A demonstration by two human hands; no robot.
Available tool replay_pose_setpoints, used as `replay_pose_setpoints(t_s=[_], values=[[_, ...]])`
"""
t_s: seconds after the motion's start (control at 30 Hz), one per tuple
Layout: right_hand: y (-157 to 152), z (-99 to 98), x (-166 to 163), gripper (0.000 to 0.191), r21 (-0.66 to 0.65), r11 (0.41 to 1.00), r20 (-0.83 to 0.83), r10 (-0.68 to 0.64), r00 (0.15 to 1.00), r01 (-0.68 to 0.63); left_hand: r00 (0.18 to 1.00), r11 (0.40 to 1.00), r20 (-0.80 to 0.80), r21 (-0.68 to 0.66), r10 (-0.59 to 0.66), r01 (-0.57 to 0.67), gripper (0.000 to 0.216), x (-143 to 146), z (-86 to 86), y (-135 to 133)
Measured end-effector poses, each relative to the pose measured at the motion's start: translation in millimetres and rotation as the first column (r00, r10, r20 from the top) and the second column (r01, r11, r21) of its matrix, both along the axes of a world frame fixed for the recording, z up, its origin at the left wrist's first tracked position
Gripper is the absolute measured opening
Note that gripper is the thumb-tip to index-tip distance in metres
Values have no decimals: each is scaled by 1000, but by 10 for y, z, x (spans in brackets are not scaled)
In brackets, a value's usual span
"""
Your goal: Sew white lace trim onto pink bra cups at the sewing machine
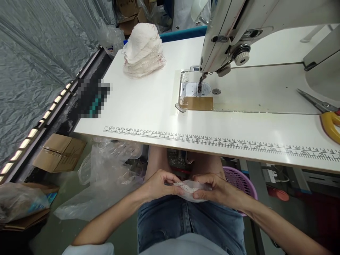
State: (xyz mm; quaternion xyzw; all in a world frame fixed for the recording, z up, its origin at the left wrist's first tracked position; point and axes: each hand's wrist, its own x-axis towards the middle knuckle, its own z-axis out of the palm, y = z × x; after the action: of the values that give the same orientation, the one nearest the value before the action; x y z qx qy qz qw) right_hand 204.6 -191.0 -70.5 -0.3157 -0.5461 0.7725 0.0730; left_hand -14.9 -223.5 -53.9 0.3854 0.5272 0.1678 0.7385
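Observation:
Both my hands are down over my lap, below the front edge of the white sewing table [148,106]. My left hand [158,184] and my right hand [212,189] are closed on the two ends of a small white fabric piece [190,189] with a dotted edge, holding it between them above my denim shorts. A stack of similar white fabric pieces [143,51] with pink stitching stands at the table's far left. The sewing machine [239,32] rises at the back right, its needle and presser foot [199,85] over the metal plate.
Scissors with yellow handles [322,109] lie at the table's right edge. A printed ruler [217,141] runs along the front edge. A purple basket [240,179] sits under the table by my right knee. Clear plastic bags [106,166] and cardboard boxes [60,152] are on the floor at left.

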Motion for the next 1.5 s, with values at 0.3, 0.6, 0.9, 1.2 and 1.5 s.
replay_pose_setpoints(t_s=[0.3,0.6,0.9,1.2,1.5], values=[[-32,41,86,31,8,999,-22,31,999,-31,1000,1000,-17,3,-14,15,40,49,46,-8],[-12,151,-41,34,190,981,39,39,998,-45,986,983,-140,147,-90,111,27,87,159,-28],[-35,147,-46,33,110,994,-11,-16,1000,17,990,981,-132,194,43,-17,28,174,125,-117],[-27,179,-24,33,102,995,2,-11,1000,11,988,981,-150,195,38,-8,23,223,162,-116],[-37,126,-10,32,97,995,-41,-29,999,33,986,988,-164,155,26,0,20,225,191,-76]])
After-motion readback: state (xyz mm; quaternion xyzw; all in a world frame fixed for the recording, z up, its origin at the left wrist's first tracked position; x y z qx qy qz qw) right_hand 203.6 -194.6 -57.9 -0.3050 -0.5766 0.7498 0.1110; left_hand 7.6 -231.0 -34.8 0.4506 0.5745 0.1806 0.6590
